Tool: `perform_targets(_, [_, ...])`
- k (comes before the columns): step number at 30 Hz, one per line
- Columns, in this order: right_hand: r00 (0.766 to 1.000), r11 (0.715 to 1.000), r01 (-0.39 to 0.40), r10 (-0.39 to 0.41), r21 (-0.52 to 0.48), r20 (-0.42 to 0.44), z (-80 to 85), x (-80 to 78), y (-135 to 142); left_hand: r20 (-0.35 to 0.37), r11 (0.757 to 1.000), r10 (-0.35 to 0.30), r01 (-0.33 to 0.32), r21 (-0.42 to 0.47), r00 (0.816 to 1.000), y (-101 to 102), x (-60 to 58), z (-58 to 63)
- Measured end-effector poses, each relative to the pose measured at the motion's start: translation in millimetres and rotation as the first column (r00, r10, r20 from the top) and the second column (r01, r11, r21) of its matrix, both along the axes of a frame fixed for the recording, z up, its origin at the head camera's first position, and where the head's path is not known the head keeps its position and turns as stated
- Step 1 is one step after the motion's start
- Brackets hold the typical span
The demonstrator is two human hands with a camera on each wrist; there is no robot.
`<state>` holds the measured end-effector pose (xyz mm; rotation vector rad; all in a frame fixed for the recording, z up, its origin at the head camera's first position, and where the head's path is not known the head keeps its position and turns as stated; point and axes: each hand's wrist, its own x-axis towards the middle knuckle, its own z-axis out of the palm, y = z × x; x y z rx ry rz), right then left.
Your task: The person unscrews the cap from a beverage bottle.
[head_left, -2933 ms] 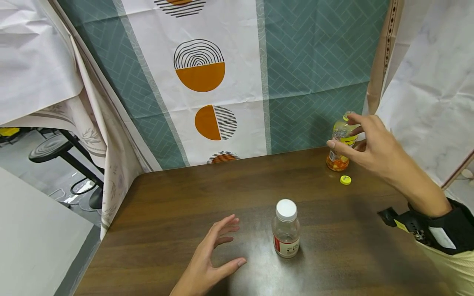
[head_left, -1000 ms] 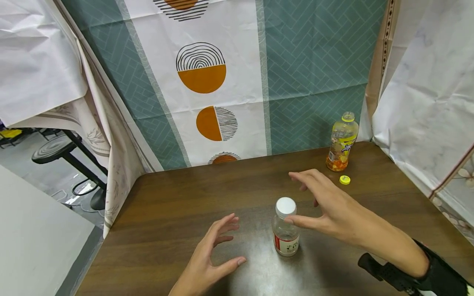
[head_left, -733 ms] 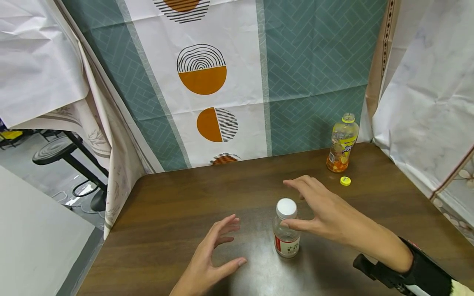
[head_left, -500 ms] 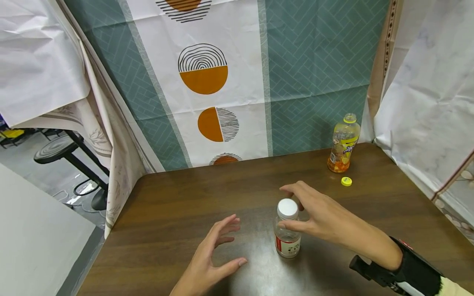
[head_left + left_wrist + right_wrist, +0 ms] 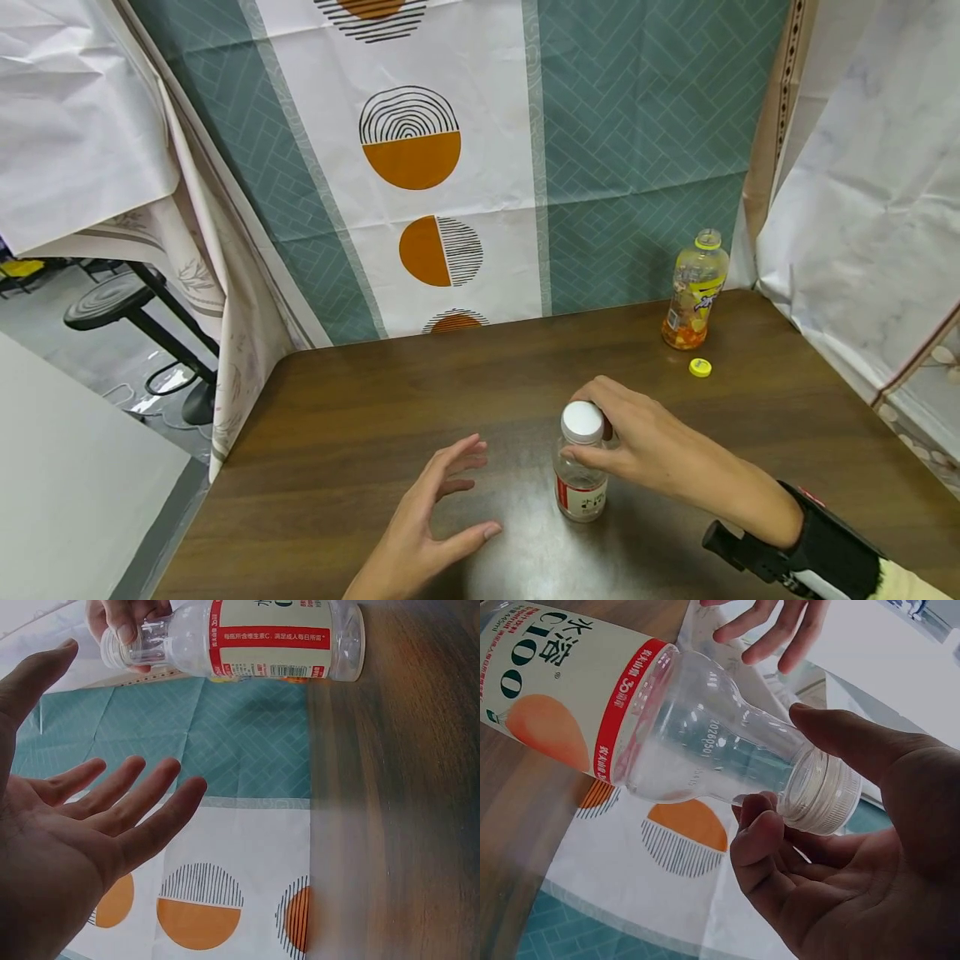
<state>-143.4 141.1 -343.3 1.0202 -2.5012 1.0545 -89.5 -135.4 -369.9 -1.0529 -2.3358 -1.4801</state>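
The clear bottle (image 5: 581,492) stands upright on the desk (image 5: 375,417), white cap (image 5: 582,421) seated on top. The right hand (image 5: 633,429) has its fingers and thumb curled around the bottle's top. The left hand (image 5: 427,521) is apart from it, fingers spread, holding nothing. A yellow-labelled bottle (image 5: 696,292) stands at the desk's rear right; a yellow cap (image 5: 700,367) lies in front of it.

Right wrist view: bottle (image 5: 660,712) cut off at left edge.
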Motion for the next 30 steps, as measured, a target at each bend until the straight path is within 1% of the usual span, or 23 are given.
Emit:
perform_targets(7, [1.0, 1.0, -0.001, 0.001, 0.004, 0.006, 4.8, 0.2, 0.7, -0.002, 1.0, -0.005, 0.005, -0.004, 1.0, 0.7, 0.9, 1.7])
perform_targets(9, [1.0, 1.0, -0.005, 0.005, 0.004, 0.003, 7.5, 0.1, -0.2, -0.006, 1.0, -0.004, 0.004, -0.006, 1.0, 1.0, 1.3, 2.4])
perform_targets(16, [1.0, 1.0, -0.024, 0.024, 0.007, 0.015, 19.7, 2.1, -5.4, 0.015, 1.0, 0.016, -0.016, -0.013, 1.0, 1.7, 2.2, 2.3])
perform_targets(18, [0.999, 0.999, -0.035, 0.035, -0.002, 0.004, 22.9, 3.3, -7.1, 0.011, 1.0, 0.018, -0.017, -0.02, 1.0, 1.2, 1.4, 0.1])
perform_targets(21, [0.999, 0.998, -0.053, 0.052, -0.02, -0.012, 27.4, 5.3, -10.4, -0.002, 1.0, 0.009, -0.01, -0.026, 1.0, -1.5, -3.4, -11.2])
perform_targets(22, [0.998, 0.998, -0.058, 0.058, -0.026, -0.014, 28.8, 6.1, -11.7, -0.006, 1.0, 0.004, -0.005, -0.024, 1.0, -1.4, -3.8, -12.1])
perform_targets(25, [0.997, 0.997, -0.074, 0.073, -0.039, -0.009, 32.6, 8.3, -15.5, -0.028, 1.0, -0.012, 0.012, -0.016, 1.0, 0.9, -2.8, -8.9])
perform_targets(28, [0.995, 0.994, -0.095, 0.095, -0.047, 0.005, 35.4, 10.4, -18.6, -0.018, 1.0, -0.01, 0.01, -0.011, 1.0, 5.3, 2.4, 2.2])
perform_targets(30, [0.994, 0.993, -0.109, 0.11, -0.047, 0.008, 36.9, 11.7, -20.1, -0.01, 1.0, -0.006, 0.006, -0.014, 1.0, 5.3, 2.3, 0.8])
